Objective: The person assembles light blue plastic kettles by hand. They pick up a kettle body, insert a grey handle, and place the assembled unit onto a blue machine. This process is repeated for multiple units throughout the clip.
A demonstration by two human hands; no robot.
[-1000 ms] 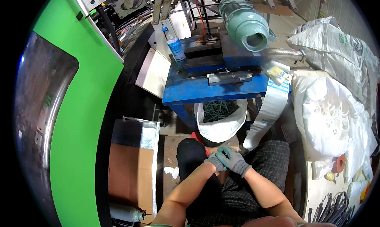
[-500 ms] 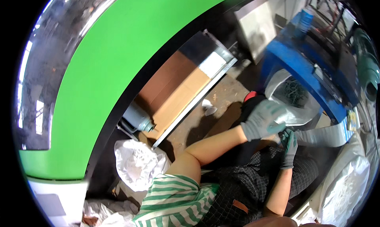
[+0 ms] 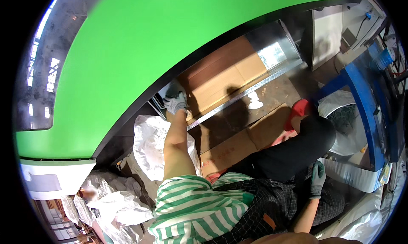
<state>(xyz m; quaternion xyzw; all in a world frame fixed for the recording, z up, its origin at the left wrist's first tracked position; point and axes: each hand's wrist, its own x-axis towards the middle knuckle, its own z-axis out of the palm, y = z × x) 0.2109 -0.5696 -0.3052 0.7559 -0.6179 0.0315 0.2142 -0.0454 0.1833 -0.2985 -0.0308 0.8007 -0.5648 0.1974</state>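
Note:
My left hand [image 3: 175, 102], in a grey-white glove, reaches far forward to the near left end of a metal tray. Its fingers are closed on a grey bottle-like container [image 3: 173, 89], mostly hidden by the hand and the green machine's edge. My right hand [image 3: 317, 179], in a grey glove with green finger coating, rests low over my lap with curled fingers. What it holds, if anything, is hidden. Brown cardboard [image 3: 221, 76] lines the metal tray [image 3: 250, 83] beyond my left hand.
A big green machine cover [image 3: 170, 27] overhangs the tray. White plastic bags [image 3: 148, 146] stand under my left forearm. To the right, a blue stand [image 3: 361, 99] surrounds a bag of dark thin pieces [image 3: 343, 116]. Flattened cardboard [image 3: 229, 152] lies on the floor.
My left hand has swung from beside my right hand over to the grey container at the left and closed on it. The view has turned leftward. My right hand stays over my lap.

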